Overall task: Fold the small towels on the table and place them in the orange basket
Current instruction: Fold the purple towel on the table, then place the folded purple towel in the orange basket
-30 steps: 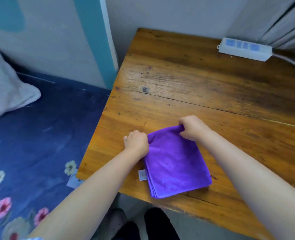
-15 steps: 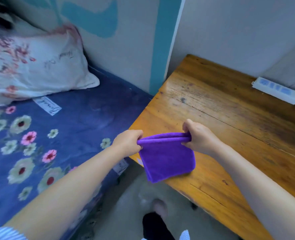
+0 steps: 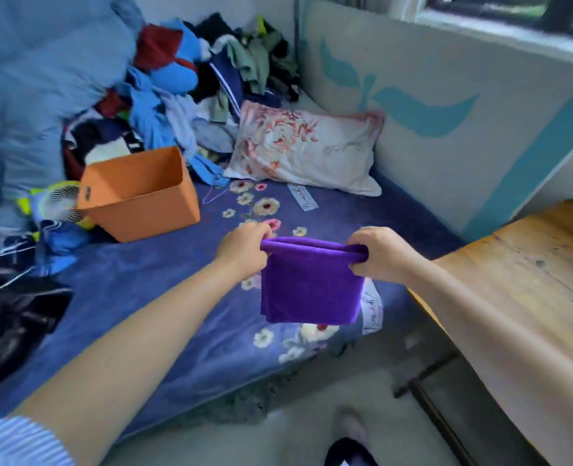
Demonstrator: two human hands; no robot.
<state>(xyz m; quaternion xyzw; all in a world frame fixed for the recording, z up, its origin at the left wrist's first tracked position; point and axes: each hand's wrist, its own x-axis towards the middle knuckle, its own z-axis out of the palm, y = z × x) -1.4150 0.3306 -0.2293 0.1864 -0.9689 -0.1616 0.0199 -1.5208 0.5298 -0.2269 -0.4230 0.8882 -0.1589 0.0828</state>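
Bare forearms; a blue-and-white striped sleeve [image 3: 13,442] covers the left upper arm.

table [image 3: 527,264]: cut by right edge | orange basket [image 3: 144,200]: inside hidden | clothes pile [image 3: 211,72]: blurred

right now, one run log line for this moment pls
stage: carrying to basket | purple towel: folded, hanging over bed | left hand: grips top corner | right hand: grips other corner | orange basket: on bed, towel not in
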